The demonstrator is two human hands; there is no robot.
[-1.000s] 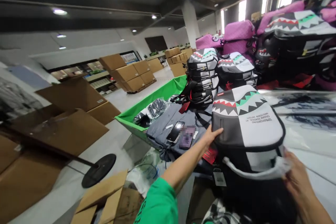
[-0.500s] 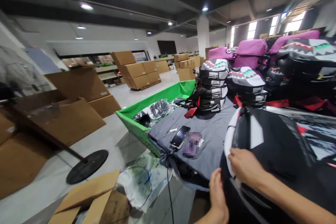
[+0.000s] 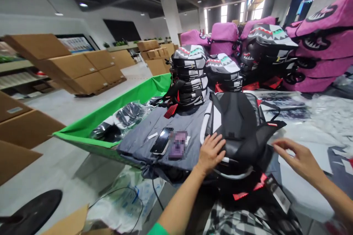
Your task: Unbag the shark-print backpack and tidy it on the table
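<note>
Backpack [image 3: 237, 125] now flat; bagged packs in bin [image 3: 138, 95]

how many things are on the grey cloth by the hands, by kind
backpack lying back-up under the left hand: 1
phone: 1
blurred card beside the phone: 1
small white slip: 1
total: 4
The right hand hovers open, touching nothing.

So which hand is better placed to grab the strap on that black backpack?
Probably the right hand: it hovers open beside the strap on the black backpack, while the left hand lies flat on its back panel.
</note>
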